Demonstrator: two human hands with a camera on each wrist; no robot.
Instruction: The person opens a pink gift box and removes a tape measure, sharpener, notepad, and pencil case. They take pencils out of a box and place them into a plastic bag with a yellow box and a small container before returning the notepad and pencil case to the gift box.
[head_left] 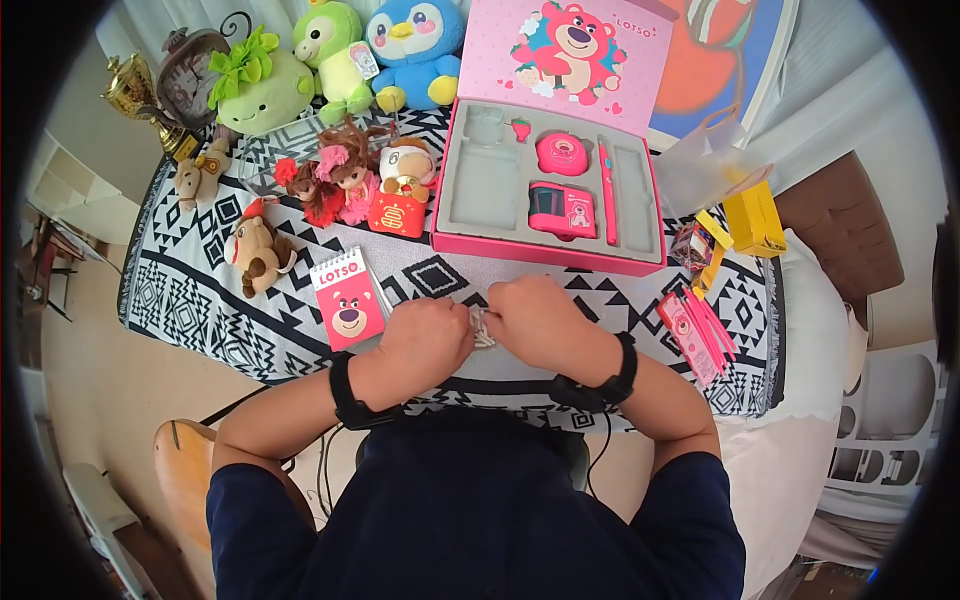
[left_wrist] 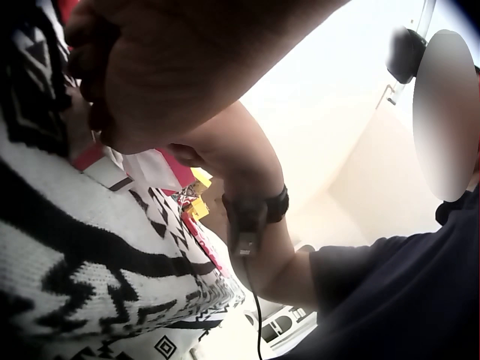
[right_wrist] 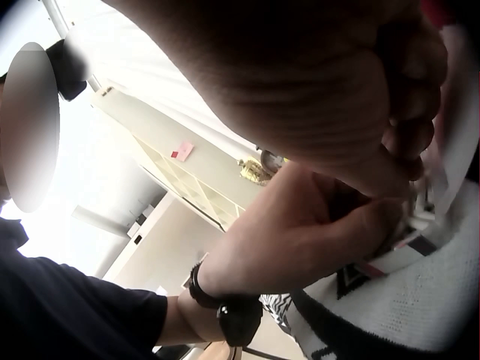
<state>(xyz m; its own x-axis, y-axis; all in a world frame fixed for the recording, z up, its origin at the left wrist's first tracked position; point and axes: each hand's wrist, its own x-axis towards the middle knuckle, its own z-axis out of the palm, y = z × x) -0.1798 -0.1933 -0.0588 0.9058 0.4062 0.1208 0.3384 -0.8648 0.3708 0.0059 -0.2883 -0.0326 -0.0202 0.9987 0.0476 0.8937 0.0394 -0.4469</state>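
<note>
Both hands meet near the table's front edge in the head view. My left hand [head_left: 440,335] and my right hand [head_left: 525,318] have curled fingers and pinch a small pale crinkled packet [head_left: 483,328] between them, just above the patterned tablecloth [head_left: 200,300]. Most of the packet is hidden by the fingers. In the right wrist view my right hand [right_wrist: 315,82] fills the top and my left hand [right_wrist: 300,232] grips something pale [right_wrist: 414,223] below it. The left wrist view shows my left hand [left_wrist: 150,67] close up and dark.
An open pink gift box [head_left: 548,250] holds a pink camera [head_left: 560,210], a round pink case [head_left: 562,153] and a pen [head_left: 606,190]. A LOTSO notepad [head_left: 347,297] and several plush toys [head_left: 330,60] lie left; pink pens [head_left: 697,325] and a yellow box [head_left: 755,218] lie right.
</note>
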